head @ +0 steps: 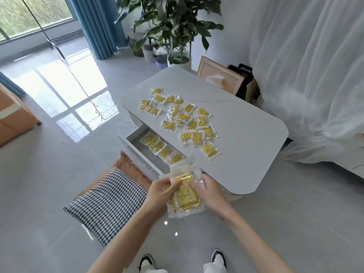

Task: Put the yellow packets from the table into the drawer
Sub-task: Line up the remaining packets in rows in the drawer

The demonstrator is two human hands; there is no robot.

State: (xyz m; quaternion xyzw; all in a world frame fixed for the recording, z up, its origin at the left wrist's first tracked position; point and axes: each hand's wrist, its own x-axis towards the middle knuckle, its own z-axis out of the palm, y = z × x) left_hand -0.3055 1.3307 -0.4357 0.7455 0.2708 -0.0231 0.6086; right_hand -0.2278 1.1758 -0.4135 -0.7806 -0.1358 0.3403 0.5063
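Open drawer [137,152] of the white table [246,154] holds a row of yellow packets [159,148], loose packets [185,119] lie scattered on the tabletop, and left hand [159,191] and right hand [208,191] both grip a packet stack [185,196] near the drawer.

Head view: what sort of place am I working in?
Most likely a home living room: a low table with an open drawer, potted plants beside a curtained window, and a cushion on the tiled floor.
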